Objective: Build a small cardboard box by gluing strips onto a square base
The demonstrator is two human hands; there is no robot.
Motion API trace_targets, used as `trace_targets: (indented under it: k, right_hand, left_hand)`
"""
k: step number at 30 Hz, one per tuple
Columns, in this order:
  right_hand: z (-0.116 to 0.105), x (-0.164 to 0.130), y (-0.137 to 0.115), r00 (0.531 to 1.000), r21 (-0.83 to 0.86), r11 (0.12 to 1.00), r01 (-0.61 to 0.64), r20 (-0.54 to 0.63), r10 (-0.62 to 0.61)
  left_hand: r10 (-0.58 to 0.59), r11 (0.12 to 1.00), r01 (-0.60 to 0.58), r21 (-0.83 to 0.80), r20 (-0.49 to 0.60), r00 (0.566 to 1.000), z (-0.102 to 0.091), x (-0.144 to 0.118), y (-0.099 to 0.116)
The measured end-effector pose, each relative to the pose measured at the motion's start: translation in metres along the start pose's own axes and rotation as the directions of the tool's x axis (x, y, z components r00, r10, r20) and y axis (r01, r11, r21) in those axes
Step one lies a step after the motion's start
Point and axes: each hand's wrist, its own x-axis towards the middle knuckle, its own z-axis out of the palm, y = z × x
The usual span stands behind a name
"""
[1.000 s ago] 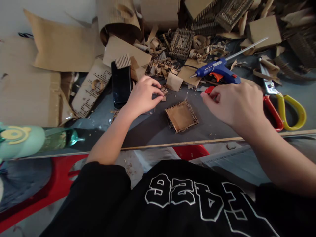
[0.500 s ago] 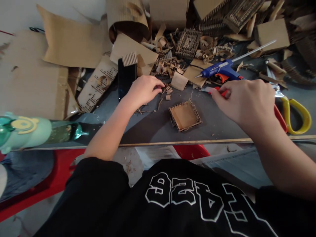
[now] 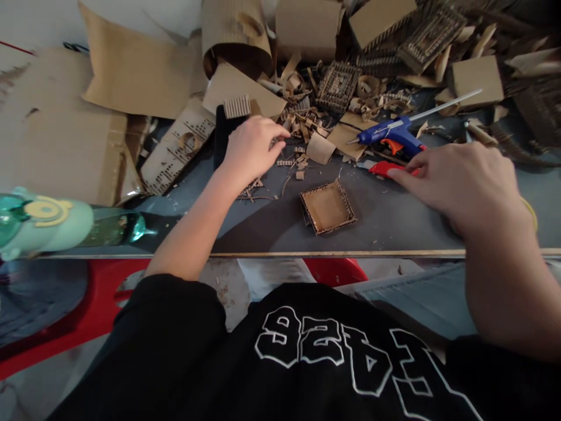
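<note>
My left hand [image 3: 254, 146] hovers over the near end of a black phone [image 3: 221, 131], thumb and forefinger apart with nothing between them. A red utility knife [image 3: 382, 169] with its blade out lies on the dark table. My right hand [image 3: 464, 181] is at the knife's handle end, the thumb stretched along it and the grip loose; its other fingers are mostly hidden. Between the hands sits a small square cardboard tray [image 3: 328, 207] with corrugated edges. Behind the knife lies a blue glue gun [image 3: 390, 133] with a glue stick in its back.
Cardboard scraps [image 3: 307, 123] and a corrugated cardboard piece [image 3: 339, 85] litter the back. Large cardboard sheets [image 3: 65, 140] lie left, near a green bottle [image 3: 52, 225]. A yellow scissors handle [image 3: 531, 215] peeks out behind my right hand. The table's front edge [image 3: 333, 254] runs close to me.
My right hand has slid right along the knife, uncovering more of its red handle and covering most of the scissors. The knife stays in place. My left hand has moved slightly left and back.
</note>
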Motion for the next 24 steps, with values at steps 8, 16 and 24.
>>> trace_targets:
  k: [8,16,24]
  right_hand:
    - [0.011,0.025,0.02,0.997,0.024,0.998,-0.067,-0.028,0.067]
    - [0.013,0.01,0.01,0.986,0.1,0.994,0.054,-0.165,-0.037]
    - [0.006,0.001,0.024,0.971,0.197,0.978,0.063,-0.239,-0.014]
  left_hand:
    - [-0.021,0.999,0.017,-0.037,-0.113,0.993,0.022,-0.043,0.004]
    - [-0.046,0.998,0.043,-0.043,-0.056,0.997,0.051,0.01,0.012]
    - [-0.084,0.976,0.062,-0.211,-0.098,0.992,0.021,-0.008,0.007]
